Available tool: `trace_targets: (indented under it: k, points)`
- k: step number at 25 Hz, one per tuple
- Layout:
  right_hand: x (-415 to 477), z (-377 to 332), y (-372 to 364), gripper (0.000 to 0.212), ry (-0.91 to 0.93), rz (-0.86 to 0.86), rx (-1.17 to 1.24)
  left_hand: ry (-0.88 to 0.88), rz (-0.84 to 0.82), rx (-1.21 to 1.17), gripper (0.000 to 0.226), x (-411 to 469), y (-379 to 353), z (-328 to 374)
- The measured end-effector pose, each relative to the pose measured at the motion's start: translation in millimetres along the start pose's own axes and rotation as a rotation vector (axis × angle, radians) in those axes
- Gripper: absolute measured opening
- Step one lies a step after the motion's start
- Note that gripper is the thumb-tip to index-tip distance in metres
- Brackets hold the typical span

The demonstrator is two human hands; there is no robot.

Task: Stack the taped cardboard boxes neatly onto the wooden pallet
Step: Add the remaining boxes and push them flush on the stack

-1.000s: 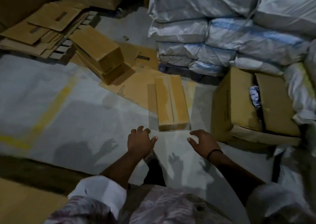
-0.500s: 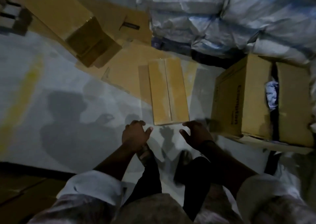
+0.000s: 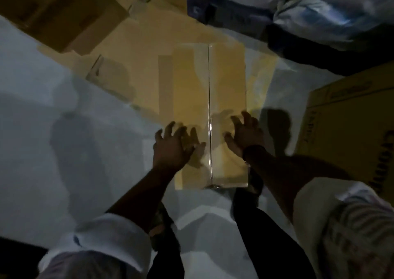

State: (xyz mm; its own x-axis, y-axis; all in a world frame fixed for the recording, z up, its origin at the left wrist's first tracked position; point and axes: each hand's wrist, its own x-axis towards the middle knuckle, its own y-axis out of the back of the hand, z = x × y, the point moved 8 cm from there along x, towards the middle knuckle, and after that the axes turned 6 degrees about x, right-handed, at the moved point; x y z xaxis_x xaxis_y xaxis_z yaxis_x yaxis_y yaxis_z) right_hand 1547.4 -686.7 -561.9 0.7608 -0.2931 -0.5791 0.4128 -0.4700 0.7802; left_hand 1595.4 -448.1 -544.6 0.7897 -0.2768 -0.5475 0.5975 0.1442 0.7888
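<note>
Long tan cardboard box with a clear-taped centre seam (image 3: 226, 82) lies flat on the grey floor, dead centre, partly on a flattened brown cardboard sheet (image 3: 132, 69), and there's no wooden pallet in sight. The left hand (image 3: 172, 148) and right hand (image 3: 245, 138) hover over its near end, one either side of the seam, fingers spread and holding nothing. Whether they touch the lid is too blurred to call. My read: slide each hand out to a long side, hook fingers under the bottom edges and lift level, seam up. Now the count, big to small: a heap of white-and-blue plastic sacks (image 3: 319, 12) far right, number unclear; one large printed brown carton (image 3: 351, 129) right; one plain brown box (image 3: 59, 12) far left; one taped box; two hands.
</note>
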Motion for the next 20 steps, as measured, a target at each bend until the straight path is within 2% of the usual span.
trace_targets:
  k: [2,5,9,12,15,20]
  points:
    - [44,7,-27,0.073,-0.01,0.053,0.074,0.1,-0.019,-0.052,0.089,48,-39,-8]
    - [74,13,-47,0.082,-0.038,0.126,0.196,0.152,0.01,-0.354,0.1,85,-68,-3]
    - [53,8,-34,0.086,0.016,0.138,0.047,0.151,-0.021,-0.438,0.107,63,-56,6]
    - [-15,-23,20,0.085,0.083,0.169,-0.054,0.157,-0.048,-0.458,0.112,-4,5,8]
    - [-99,-81,92,0.079,0.162,0.235,-0.092,0.192,-0.001,-0.471,0.112,-89,100,-3]
    - [-246,-203,234,0.062,0.217,0.428,0.024,0.213,0.084,-0.53,0.103,-245,285,-29]
